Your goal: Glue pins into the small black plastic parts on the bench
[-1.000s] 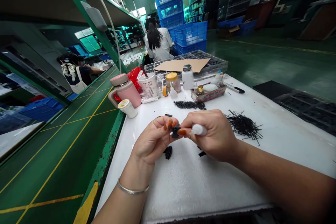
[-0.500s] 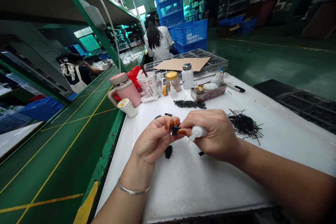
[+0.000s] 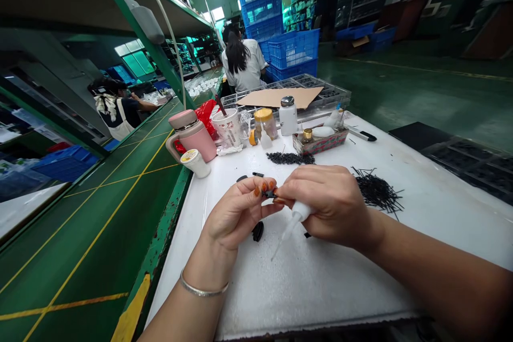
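My left hand (image 3: 236, 208) pinches a small black plastic part (image 3: 270, 193) between thumb and fingers above the white tabletop (image 3: 276, 299). At the part's other side, the thumb and forefinger of my right hand (image 3: 328, 203) touch it. That same right hand keeps a white glue bottle (image 3: 300, 210) in its palm, the thin nozzle slanting down to the left. Below lies a dark oval part (image 3: 258, 231), and black pieces (image 3: 242, 178) sit just behind my left fingers. What the fingertips do on the small part is partly hidden.
Thin black pins (image 3: 379, 191) lie heaped at right, with tiny black parts (image 3: 290, 158) behind my hands. A pink mug (image 3: 198, 136), cup (image 3: 227, 128), white bottle (image 3: 287, 117) and small box (image 3: 320, 141) line the back. A green conveyor (image 3: 100, 224) runs left; two people work beyond.
My right hand has turned, so the bottle's nozzle now shows longer and points further down. The fingers of both hands stay together at the black part.
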`<state>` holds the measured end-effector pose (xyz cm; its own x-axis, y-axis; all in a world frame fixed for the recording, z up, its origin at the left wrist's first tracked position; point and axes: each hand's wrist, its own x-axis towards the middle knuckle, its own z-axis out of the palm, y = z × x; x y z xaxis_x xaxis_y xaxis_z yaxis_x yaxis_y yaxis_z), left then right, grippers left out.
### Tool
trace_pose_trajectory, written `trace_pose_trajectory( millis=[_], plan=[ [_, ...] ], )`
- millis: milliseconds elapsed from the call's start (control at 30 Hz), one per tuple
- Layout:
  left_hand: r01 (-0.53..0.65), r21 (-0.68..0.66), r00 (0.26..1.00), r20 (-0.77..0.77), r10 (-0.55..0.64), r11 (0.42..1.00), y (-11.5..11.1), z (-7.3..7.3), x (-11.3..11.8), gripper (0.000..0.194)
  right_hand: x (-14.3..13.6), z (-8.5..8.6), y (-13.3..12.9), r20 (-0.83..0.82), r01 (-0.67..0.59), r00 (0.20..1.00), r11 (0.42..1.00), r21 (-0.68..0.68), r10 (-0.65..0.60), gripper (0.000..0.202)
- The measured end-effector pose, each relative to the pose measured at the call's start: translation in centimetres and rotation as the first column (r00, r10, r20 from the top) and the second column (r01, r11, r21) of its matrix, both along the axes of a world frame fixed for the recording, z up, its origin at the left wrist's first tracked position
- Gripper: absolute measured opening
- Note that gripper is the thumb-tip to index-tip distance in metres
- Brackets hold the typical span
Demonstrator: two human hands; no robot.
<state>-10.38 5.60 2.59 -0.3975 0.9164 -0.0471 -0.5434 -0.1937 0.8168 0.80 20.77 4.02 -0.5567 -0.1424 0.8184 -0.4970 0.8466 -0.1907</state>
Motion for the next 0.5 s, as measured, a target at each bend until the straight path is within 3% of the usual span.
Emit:
trace_pose_trajectory(
  millis=[200, 500],
  plan=[
    [0.004, -0.020, 1.000, -0.011, -0.004, 1.000, -0.02, 0.09, -0.04, 0.008, 0.07, 0.07, 0.12, -0.012, 0.013, 1.000, 0.999, 0.047, -0.013, 0.013],
    [-0.146, -0.128, 0.984, -0.116, 0.131, 0.981, 0.34, 0.49, 0.21, 0.015, 0.03, 0.28, -0.07, -0.005, 0.098, 0.995, 0.991, 0.095, -0.098, 0.012]
  ],
)
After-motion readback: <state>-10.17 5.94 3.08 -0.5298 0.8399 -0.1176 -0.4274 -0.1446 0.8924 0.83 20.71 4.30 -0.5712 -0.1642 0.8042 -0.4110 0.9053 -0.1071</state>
